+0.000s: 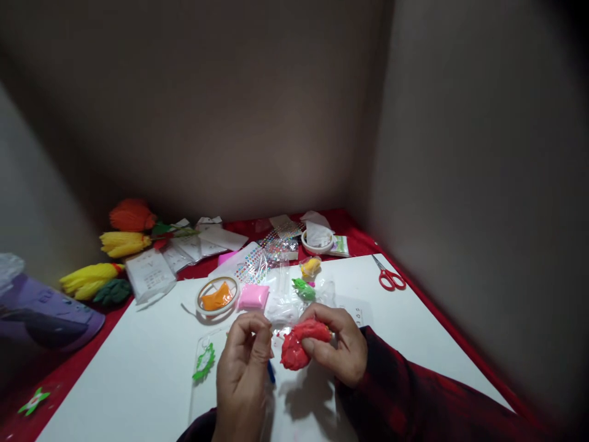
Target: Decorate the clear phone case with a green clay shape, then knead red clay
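Observation:
My right hand [338,347] grips a lump of red modelling clay [297,353], thumb in front and fingers behind. The clay has a glossy, uneven surface, and I cannot tell whether a clear wrapper covers it. Just left of it, my left hand [246,350] is closed in a pinch, thumb against fingers; what it holds, if anything, is too small to make out. Below the hands a clear board [197,405] lies on the white sheet, bearing a green ring of jagged clay [204,362]. A blue object [271,372] shows partly behind my left hand.
Beyond the hands lie a tape roll [199,299] around an orange packet [218,297], a pink packet [254,296], green clay [304,289] and a yellow packet [310,266]. Red-handled scissors [391,280] lie at the right. A purple cup [50,313] stands left; walls enclose the table.

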Tool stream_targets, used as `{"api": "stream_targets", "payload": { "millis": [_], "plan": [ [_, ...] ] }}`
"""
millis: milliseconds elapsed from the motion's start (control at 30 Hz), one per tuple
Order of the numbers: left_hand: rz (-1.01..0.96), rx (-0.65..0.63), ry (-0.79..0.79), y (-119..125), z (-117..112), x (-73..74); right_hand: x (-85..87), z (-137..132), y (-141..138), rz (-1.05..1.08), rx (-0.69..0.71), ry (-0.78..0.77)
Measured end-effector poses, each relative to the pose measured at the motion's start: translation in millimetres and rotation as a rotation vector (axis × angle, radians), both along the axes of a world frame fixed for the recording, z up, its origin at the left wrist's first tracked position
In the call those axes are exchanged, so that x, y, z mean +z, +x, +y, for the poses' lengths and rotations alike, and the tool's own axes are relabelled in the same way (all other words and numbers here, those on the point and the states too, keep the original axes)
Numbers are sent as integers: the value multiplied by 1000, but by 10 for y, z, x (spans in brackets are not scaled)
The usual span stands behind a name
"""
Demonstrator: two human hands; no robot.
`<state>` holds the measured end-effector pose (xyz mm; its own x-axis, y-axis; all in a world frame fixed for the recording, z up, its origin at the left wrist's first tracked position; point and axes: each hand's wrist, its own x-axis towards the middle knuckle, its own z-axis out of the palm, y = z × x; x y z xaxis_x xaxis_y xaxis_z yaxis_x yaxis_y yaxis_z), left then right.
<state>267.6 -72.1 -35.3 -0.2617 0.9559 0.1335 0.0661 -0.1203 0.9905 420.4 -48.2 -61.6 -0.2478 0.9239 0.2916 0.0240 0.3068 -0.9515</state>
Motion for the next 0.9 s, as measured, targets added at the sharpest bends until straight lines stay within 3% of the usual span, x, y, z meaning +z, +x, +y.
{"api": "stream_targets", "payload": {
  "millis": [300, 467, 600, 767, 900],
  "plan": [
    [112, 7, 27, -41, -4, 53, 64, -53, -32, -41, -92, 101],
    [135, -18, 2, -42, 18, -39, 112, -69, -63, -107, -192, 164],
    [151, -23, -34, -36, 17, -81, 115, -68, -66, -119, -208, 167],
    [153, -122, -156, 1, -19, 4, 47, -83, -71, -97, -200, 227],
    [157, -130, -160, 8, -36, 13, 15, -80, -65, -108, -172, 210]
  ]
}}
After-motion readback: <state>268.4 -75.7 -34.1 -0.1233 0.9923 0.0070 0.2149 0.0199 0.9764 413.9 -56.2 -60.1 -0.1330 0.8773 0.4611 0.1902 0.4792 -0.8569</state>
